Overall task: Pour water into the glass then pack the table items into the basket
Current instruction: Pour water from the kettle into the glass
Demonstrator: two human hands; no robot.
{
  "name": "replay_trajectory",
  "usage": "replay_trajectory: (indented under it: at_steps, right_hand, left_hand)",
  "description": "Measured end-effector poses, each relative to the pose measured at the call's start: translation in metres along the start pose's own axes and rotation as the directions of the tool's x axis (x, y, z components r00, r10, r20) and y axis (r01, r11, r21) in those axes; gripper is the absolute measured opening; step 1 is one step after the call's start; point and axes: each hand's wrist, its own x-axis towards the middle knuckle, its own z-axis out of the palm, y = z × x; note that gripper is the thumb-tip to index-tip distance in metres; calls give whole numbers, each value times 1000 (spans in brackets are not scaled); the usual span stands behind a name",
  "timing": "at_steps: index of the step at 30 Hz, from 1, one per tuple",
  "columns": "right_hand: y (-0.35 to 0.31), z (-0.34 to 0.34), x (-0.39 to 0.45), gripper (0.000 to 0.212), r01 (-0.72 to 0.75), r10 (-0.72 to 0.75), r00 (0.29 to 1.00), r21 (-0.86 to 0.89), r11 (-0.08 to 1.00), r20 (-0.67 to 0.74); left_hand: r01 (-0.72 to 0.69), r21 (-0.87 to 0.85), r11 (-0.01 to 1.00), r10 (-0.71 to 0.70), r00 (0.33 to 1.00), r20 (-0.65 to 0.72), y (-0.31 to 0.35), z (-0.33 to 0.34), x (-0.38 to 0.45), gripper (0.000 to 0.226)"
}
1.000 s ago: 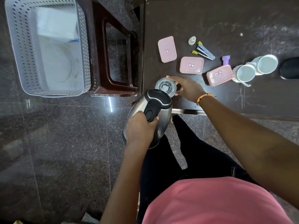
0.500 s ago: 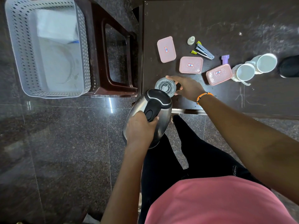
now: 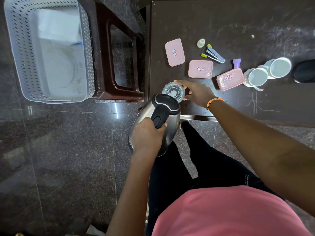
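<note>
A steel kettle (image 3: 158, 120), its handle gripped by the left hand (image 3: 146, 136), is tipped over the glass (image 3: 173, 91), steadied at the worktop (image 3: 221, 23) edge by the right hand (image 3: 196, 92). Pouring appears underway; packing into the basket (image 3: 22, 65) awaits.

Dark surface (image 3: 221, 23) with small items laid out on it

Three pink lidded boxes (image 3: 200, 69) sit in a loose diagonal row; past them a small white bottle (image 3: 201, 43), a stapler (image 3: 214, 54) and a purple cap (image 3: 237, 63). Two white mugs (image 3: 267, 72) stand touching at the right, and a clear glass (image 3: 173, 91) stands near the front edge.
</note>
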Motion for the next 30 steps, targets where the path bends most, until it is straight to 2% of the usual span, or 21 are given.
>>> replay_trajectory:
  at_steps: [30]
  right_hand:
    - [2, 1, 2, 72, 25, -25, 1000, -1, 1000, -12]
  left_hand:
    - [10, -3, 1000, -10, 1000, -8, 6, -1, 0, 38]
